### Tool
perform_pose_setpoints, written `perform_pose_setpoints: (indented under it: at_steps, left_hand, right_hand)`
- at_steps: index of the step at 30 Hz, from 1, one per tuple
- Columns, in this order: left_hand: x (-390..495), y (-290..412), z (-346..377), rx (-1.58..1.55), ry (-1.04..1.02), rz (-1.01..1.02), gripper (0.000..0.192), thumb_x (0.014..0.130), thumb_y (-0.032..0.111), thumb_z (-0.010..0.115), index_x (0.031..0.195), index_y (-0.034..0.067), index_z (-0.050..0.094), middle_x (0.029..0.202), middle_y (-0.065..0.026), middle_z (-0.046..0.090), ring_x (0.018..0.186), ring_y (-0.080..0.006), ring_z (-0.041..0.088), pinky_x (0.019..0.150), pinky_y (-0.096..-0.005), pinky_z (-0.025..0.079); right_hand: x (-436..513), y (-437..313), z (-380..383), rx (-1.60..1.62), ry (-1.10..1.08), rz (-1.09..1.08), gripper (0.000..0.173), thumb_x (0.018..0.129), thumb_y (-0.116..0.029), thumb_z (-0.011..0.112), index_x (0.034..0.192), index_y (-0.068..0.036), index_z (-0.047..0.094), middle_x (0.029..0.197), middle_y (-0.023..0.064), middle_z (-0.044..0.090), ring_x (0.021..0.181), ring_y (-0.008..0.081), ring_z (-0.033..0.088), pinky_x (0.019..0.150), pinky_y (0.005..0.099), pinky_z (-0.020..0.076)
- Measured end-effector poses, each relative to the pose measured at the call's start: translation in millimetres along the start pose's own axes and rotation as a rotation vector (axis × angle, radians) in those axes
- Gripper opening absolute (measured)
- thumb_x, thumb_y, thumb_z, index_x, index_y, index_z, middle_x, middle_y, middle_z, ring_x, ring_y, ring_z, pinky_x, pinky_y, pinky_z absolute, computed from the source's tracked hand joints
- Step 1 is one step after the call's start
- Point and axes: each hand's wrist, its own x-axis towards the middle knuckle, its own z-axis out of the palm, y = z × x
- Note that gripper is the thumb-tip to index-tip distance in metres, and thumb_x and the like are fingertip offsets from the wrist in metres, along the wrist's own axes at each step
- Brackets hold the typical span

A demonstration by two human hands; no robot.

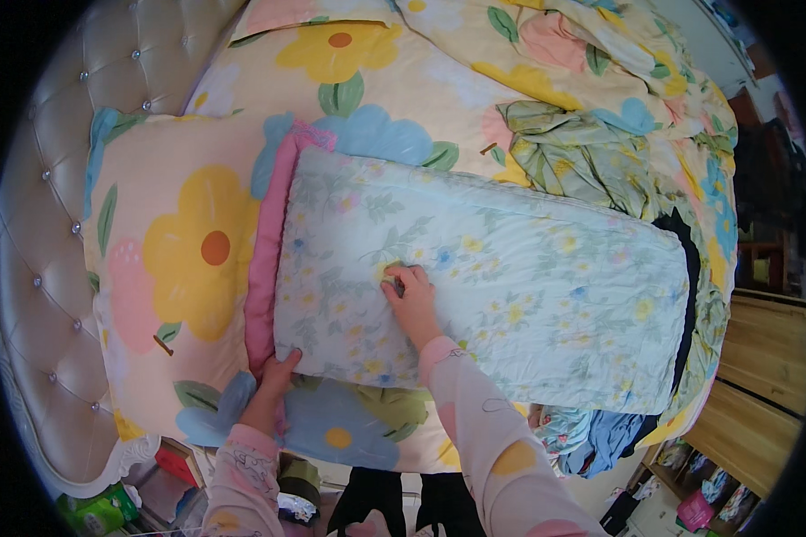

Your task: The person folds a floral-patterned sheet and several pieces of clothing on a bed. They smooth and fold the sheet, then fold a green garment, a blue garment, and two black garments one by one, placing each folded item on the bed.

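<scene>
A folded pale-blue floral quilt [483,282] lies flat across the bed before me. At its near left corner, my left hand [277,377] grips the edge, thumb on top and fingers mostly hidden. My right hand [413,299] rests over the left-middle part of the quilt with thumb and fingertips curled together. A small dark spot shows between those fingers; whether it is a thing, a fold or shadow is unclear. A pink cloth [269,262] with a lace corner runs along the quilt's left edge.
A large flowered pillow [127,268] lies left, against the tufted headboard [47,221]. Crumpled green patterned fabric [577,154] lies behind the quilt. Blue clothes [604,440] hang at the near right bed edge. Wooden drawers [755,376] stand right; a green package [97,513] sits lower left.
</scene>
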Motion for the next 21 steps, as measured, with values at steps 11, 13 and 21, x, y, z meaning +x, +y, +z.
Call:
perform_pose_setpoints:
  at_steps: [11,13,21]
  left_hand:
    - [11,-10,-8,-0.164,0.040,-0.101,0.060,0.091,0.028,0.072,0.139,0.000,0.048,0.129,-0.0111,0.060,0.115,-0.0245,0.059,0.098,-0.0388,0.048]
    - [8,-10,-6,-0.371,-0.001,-0.087,0.061,0.092,0.028,0.070,0.142,0.003,0.045,0.133,-0.0110,0.057,0.121,-0.0265,0.056,0.102,-0.0427,0.046]
    - [-77,63,54,-0.909,-0.147,0.018,0.058,0.096,0.026,0.065,0.145,0.007,0.041,0.141,-0.0105,0.053,0.130,-0.0298,0.050,0.111,-0.0509,0.038]
  right_hand:
    - [-15,20,-8,0.046,-0.447,-0.107,0.005,0.089,-0.018,0.068,0.093,-0.016,0.065,0.098,-0.0001,0.059,0.101,0.0207,0.055,0.093,0.0416,0.0366]
    - [-26,38,-15,0.457,-0.348,0.180,0.006,0.095,-0.018,0.061,0.097,-0.013,0.064,0.102,-0.0001,0.060,0.103,0.0186,0.054,0.091,0.0365,0.0391]
    - [-2,24,-47,0.588,0.130,0.026,0.051,0.105,-0.022,0.045,0.152,-0.007,0.030,0.152,0.0091,0.036,0.134,0.0209,0.042,0.111,0.0333,0.0325]
